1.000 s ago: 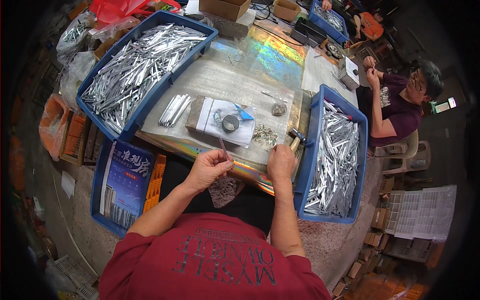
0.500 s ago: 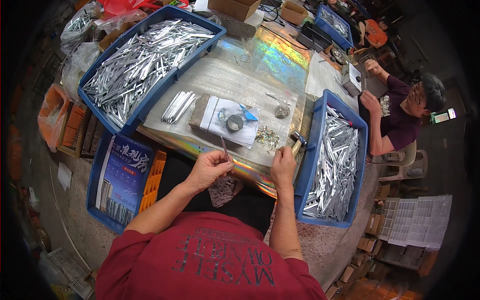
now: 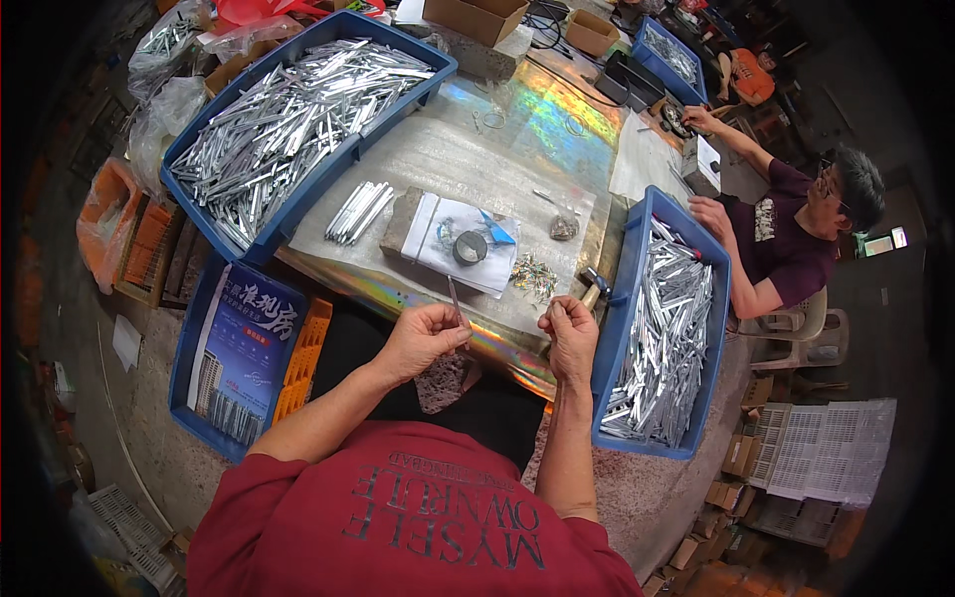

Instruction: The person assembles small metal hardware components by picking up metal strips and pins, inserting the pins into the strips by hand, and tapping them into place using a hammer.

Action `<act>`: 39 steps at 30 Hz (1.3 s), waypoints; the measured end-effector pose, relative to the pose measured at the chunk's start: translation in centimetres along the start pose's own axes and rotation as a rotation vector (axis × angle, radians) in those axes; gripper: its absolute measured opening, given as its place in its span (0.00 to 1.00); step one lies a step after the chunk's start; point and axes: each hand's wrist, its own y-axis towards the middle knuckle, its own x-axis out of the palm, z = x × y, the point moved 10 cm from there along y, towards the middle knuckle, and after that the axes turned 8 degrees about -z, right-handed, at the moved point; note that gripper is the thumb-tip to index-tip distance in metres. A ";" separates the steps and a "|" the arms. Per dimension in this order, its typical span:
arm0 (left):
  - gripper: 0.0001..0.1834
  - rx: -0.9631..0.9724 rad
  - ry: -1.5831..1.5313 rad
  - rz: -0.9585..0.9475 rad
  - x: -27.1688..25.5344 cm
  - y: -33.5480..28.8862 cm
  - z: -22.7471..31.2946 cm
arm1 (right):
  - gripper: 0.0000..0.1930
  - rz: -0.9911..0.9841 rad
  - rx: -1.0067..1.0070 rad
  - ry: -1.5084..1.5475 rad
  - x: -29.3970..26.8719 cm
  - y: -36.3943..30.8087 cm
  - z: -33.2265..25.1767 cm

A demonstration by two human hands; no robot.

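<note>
My left hand (image 3: pixel 426 341) is closed on a thin, dark metal strip (image 3: pixel 454 293) that points up past the fingertips. To its right, my right hand (image 3: pixel 571 338) has thumb and fingertips pinched together; whatever sits between them is too small to make out. Just beyond that hand lies a loose pile of small brass and silver pins (image 3: pixel 534 278). A hammer (image 3: pixel 594 285) with a wooden handle rests beside the pile. In front of my hands, a white-topped block (image 3: pixel 430 242) carries a dark round ring (image 3: pixel 470 248). Several silver strips (image 3: pixel 358 213) lie in a row left of the block.
Blue bins full of silver metal strips stand at left (image 3: pixel 363 142) and right (image 3: pixel 607 376). A small clump (image 3: pixel 564 228) and a thin tool (image 3: pixel 550 199) lie on the sheet-covered table. A co-worker (image 3: pixel 796 219) sits at the right. A lower blue bin (image 3: pixel 186 403) holds a printed sheet.
My right hand has turned, so its pinched fingertips now show. My left hand still holds the strip in nearly the same place. The co-worker's far hand has reached toward the back of the table.
</note>
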 end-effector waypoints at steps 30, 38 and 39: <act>0.06 0.018 0.091 -0.159 2.2 1.6 -1.5 | 0.06 -0.156 -0.053 -0.125 7.9 -4.7 -0.7; 0.06 0.015 0.058 -0.171 2.2 1.2 -1.6 | 0.08 -0.323 0.083 -0.291 8.4 -4.5 0.2; 0.06 0.013 0.059 -0.171 2.5 1.2 -1.2 | 0.08 -0.321 0.083 -0.289 8.6 -4.6 0.3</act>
